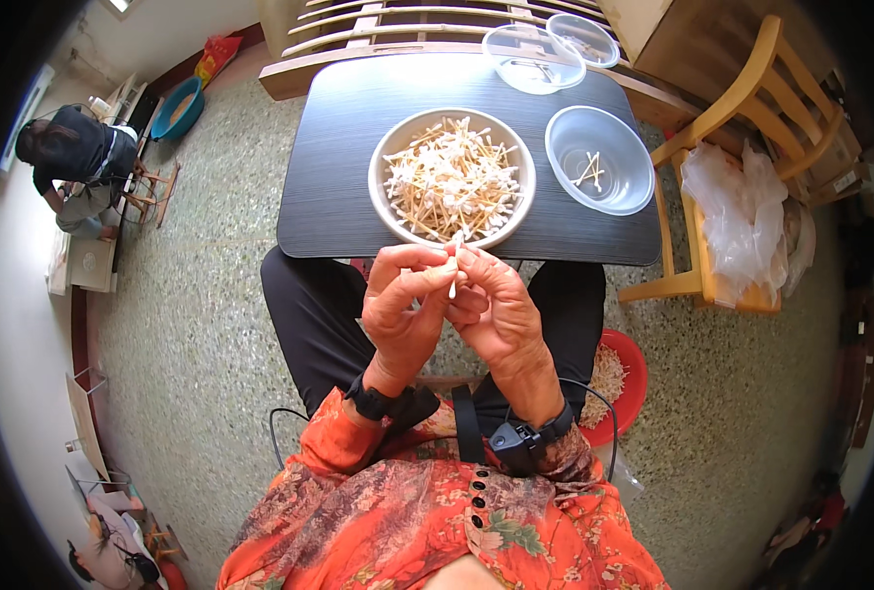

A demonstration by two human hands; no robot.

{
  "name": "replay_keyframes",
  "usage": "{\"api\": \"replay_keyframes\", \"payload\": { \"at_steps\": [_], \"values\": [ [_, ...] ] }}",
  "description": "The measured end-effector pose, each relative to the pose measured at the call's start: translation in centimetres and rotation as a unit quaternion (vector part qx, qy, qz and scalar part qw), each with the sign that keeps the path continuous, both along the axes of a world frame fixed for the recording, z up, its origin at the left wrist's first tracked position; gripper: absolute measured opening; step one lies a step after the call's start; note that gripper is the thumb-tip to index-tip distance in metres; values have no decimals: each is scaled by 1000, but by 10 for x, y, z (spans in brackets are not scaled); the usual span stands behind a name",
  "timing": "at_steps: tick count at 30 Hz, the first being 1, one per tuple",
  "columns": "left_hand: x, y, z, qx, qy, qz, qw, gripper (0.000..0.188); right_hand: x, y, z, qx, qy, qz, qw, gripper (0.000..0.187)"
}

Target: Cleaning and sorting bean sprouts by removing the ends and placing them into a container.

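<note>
Mid-frame, the left hand [402, 307] and right hand [504, 320], fingertips pinched close, hold a cotton swab [452, 290] by the table's [324, 147] lower edge, dark tabletop stretching left of the bowl [376, 187].

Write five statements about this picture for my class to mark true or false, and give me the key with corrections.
1. The left hand and right hand meet at a cotton swab. True.
2. The red basin stands on the table. False: it is on the floor, on the person's right.
3. A round bowl heaped with swabs stands on the table. True.
4. The translucent tub nearest the bowl is filled to its rim. False: only a few loose swabs lie in it.
5. The wooden chair to the right of the table has clear plastic bags on its seat. True.
</note>
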State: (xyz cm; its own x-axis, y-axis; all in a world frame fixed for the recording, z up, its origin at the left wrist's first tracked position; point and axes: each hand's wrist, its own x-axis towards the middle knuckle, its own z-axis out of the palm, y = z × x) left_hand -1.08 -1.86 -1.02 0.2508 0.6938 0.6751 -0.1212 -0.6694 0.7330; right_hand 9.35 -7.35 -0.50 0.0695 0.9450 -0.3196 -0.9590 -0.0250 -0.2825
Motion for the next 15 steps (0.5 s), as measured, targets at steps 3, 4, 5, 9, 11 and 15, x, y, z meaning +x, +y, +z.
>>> {"api": "replay_keyframes", "payload": {
  "at_steps": [3, 4, 5, 9, 11, 15],
  "values": [
    [1, -2, 3, 23, -12, -4, 1000, 26, 0, -2, 0, 4, 10, 12, 1000, 15],
    [0, 0, 0, 54, 2, 6, 999, 27, 0, -2, 0, 5, 9, 12, 1000, 15],
    [-1, 1, -1, 85, 17, 15, 996, 29, -1, -2, 1, 11, 17, 14, 1000, 16],
    [-11, 1, 8, 173, 93, 44, 980, 32, -5, -5, 14, -26, 7, -5, 1000, 17],
    [-8, 1, 12, 188, 92, 21, 978, 34, -4, -9, 12, -6, -7, -12, 1000, 17],
    [-2, -2, 24, 151, 101, 27, 983, 35, 3, -8, 6, 93, 49, 14, 994, 17]
  ]
}}
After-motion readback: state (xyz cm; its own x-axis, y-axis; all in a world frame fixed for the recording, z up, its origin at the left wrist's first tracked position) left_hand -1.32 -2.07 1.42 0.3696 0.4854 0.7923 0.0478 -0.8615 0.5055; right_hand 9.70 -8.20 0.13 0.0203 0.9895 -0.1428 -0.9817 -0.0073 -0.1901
